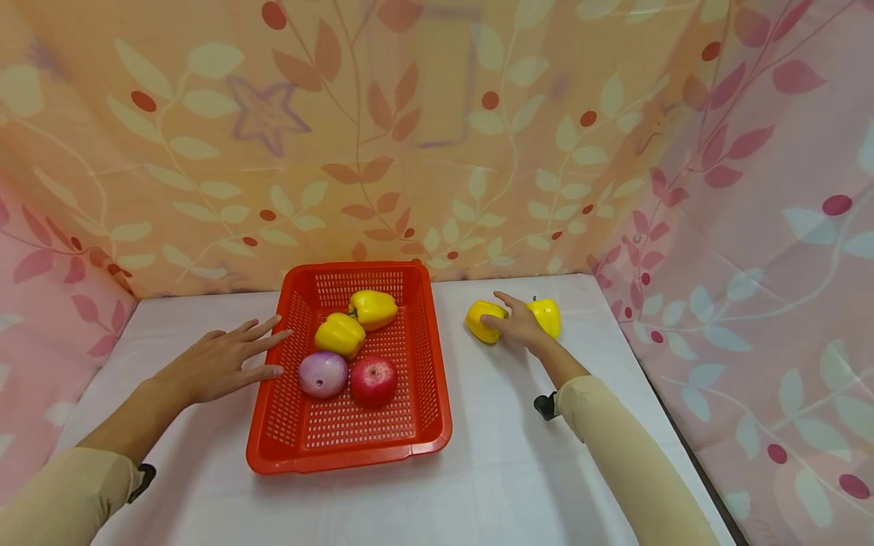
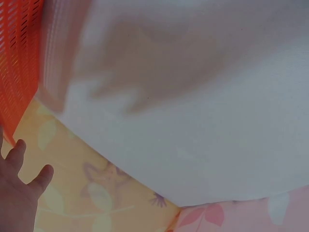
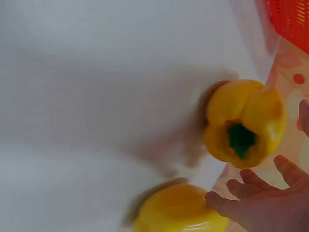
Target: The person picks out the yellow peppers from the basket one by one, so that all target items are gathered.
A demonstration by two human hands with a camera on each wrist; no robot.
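My right hand (image 1: 520,327) reaches over two yellow bell peppers on the table, its fingers extended and apart. One bell pepper (image 1: 480,320) lies by the thumb and fingers, the other bell pepper (image 1: 550,317) partly behind the hand. In the right wrist view, the first pepper's green stem (image 3: 240,140) shows, and a fingertip overlaps the lower pepper (image 3: 176,210). My left hand (image 1: 217,365), fingers spread, is at the left rim of a red plastic basket (image 1: 437,394). Inside lie two more yellow bell peppers (image 1: 339,336), a purple onion-like vegetable (image 1: 322,374) and a round red fruit (image 1: 374,381).
A white cloth covers the table (image 1: 478,485). Patterned curtain (image 1: 437,152) closes off the back and both sides, right at the table's edges. The basket stands left of the two loose peppers, with a strip of tabletop between.
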